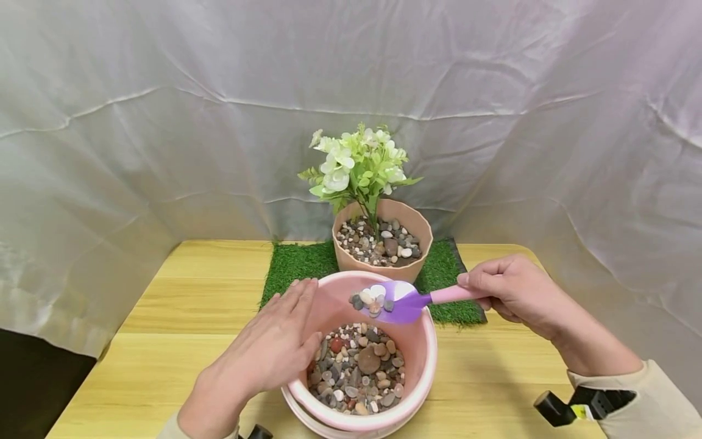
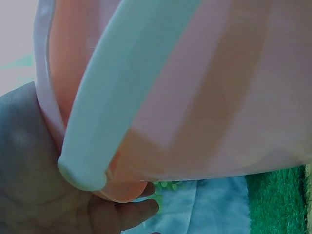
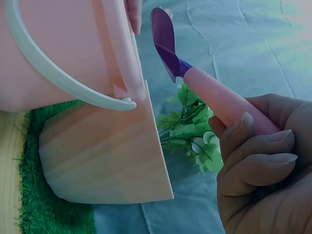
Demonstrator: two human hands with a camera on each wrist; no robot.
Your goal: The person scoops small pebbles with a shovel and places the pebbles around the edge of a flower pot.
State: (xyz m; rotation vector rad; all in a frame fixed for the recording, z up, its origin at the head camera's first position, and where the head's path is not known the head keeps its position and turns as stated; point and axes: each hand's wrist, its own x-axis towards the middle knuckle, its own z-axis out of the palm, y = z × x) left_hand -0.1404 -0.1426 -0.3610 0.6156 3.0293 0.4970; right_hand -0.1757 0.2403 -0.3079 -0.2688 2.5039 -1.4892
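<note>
Nearest, a pink bucket (image 1: 419, 344) holds mixed stones (image 1: 368, 360); the left hand (image 1: 276, 344) rests at its rim, grip released, fingers straight. Above it, the right hand (image 1: 515, 289) has its grip wrapped round a trowel (image 1: 408, 310) bearing stones; scooping seems done, and moving on calls for a level blade. Beyond, a potted plant (image 1: 362, 164) stands on a grass mat (image 1: 298, 259).

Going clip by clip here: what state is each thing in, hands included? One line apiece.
Bucket: upright, partly filled with pebbles
Bucket handle: down
Trowel: loaded with pebbles, above the bucket
Pot: upright, pebbles inside
Flowering plant: upright in the pot
Green mat: flat
Fabric backdrop: hanging, creased
Left hand: fingers straight, at the bucket's rim
Right hand: gripping the trowel
</note>
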